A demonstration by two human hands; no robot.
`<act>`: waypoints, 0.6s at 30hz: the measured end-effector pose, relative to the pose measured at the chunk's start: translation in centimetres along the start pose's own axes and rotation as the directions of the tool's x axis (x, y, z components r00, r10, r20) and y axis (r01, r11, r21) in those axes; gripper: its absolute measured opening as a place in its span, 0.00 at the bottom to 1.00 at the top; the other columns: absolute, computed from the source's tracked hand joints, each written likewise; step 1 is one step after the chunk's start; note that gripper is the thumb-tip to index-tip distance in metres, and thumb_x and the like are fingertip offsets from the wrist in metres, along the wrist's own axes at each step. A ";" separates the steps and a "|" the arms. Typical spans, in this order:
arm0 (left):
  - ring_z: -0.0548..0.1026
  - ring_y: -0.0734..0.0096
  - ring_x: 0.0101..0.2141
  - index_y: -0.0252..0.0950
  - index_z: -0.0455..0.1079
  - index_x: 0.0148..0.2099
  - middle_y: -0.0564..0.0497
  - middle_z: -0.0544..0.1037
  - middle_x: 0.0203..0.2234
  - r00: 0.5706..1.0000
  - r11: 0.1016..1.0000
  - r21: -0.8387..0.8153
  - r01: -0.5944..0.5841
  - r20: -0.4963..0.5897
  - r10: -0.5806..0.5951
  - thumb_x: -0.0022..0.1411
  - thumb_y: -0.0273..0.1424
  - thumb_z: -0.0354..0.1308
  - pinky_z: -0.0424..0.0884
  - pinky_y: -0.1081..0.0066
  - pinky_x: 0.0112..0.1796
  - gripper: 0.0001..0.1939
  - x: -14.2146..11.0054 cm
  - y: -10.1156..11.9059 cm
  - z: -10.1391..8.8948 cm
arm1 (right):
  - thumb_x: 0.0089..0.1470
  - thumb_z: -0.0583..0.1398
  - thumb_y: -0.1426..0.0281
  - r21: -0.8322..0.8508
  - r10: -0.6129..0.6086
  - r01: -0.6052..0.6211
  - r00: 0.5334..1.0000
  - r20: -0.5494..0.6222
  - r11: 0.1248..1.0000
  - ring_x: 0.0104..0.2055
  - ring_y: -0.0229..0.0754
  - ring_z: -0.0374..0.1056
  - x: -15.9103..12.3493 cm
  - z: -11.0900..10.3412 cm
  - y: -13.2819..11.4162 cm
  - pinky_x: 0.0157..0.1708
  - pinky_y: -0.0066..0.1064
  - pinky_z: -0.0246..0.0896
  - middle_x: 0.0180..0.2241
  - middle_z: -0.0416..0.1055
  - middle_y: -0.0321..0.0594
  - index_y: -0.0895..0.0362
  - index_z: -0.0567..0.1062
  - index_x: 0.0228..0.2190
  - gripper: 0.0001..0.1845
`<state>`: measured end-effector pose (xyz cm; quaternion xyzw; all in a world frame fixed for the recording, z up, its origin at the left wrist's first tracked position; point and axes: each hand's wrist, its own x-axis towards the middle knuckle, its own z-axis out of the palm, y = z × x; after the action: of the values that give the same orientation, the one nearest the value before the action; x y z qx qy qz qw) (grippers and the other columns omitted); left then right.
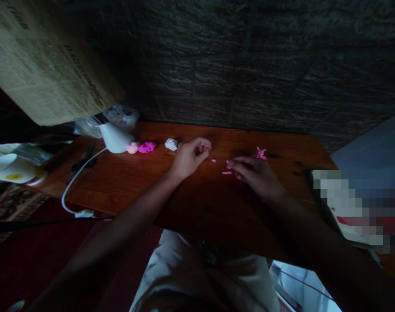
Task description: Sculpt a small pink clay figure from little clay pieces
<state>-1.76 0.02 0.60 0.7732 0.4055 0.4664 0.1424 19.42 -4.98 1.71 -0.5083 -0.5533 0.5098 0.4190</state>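
Observation:
My left hand (pixel 190 158) is curled just above the wooden table, thumb and fingertips together. Whether anything is pinched there is too dark to tell. Between the thumb and finger of my right hand (pixel 257 173) is a small piece of pink modelling clay. On the wood between my hands lies a tiny pink clay lump (pixel 213 160). A thin pink clay strip (pixel 226 173) rests beside my right fingertips. Behind that hand stands a small pink clay figure (pixel 261 152) with thin projecting parts. A white clay lump (pixel 171 144) sits left of my left hand.
Farther left on the table (pixel 145 177) are a magenta clay lump (pixel 147 147) and a pale pink lump (pixel 132 147), against a white lamp base (pixel 114 138). Its cord (pixel 66 190) loops over the front edge. Scissors (pixel 86 160) and a paper cup (pixel 13 170) are left. A stone-patterned wall (pixel 217 78) rises behind.

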 end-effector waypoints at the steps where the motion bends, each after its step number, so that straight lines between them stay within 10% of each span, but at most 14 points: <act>1: 0.73 0.76 0.28 0.32 0.74 0.40 0.50 0.80 0.30 1.000 1.000 -0.002 0.012 0.023 -0.012 0.62 0.26 0.58 0.70 0.74 0.32 0.05 0.1 -0.4 -0.2 | 0.47 0.67 0.58 0.003 0.001 -0.001 1.000 -0.004 1.000 0.25 0.35 0.62 0.0 -0.1 0.0 0.26 0.30 0.57 0.27 0.75 0.38 0.56 0.81 0.30 0.14; 6: 0.77 0.73 0.30 0.35 0.76 0.38 0.50 0.81 0.30 0.968 0.992 0.105 -0.074 0.247 0.046 0.63 0.26 0.56 0.72 0.71 0.35 0.07 -0.1 -1.1 0.0 | 0.47 0.68 0.57 0.005 -0.001 0.001 1.000 -0.002 1.000 0.26 0.36 0.63 0.1 -0.4 0.0 0.28 0.30 0.59 0.25 0.74 0.37 0.55 0.82 0.31 0.14; 18: 0.81 0.62 0.42 0.37 0.79 0.40 0.48 0.84 0.36 0.915 0.945 0.215 -0.246 0.373 0.153 0.61 0.22 0.56 0.74 0.57 0.52 0.11 -0.6 -0.7 1.1 | 0.48 0.67 0.56 0.000 -0.011 0.011 1.000 0.002 1.000 0.27 0.36 0.64 0.1 -0.3 0.0 0.29 0.31 0.60 0.29 0.77 0.40 0.55 0.82 0.30 0.15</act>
<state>-1.40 0.17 -0.79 0.8934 0.3489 0.2761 0.0622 19.65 -4.80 1.71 -0.5045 -0.5567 0.5080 0.4214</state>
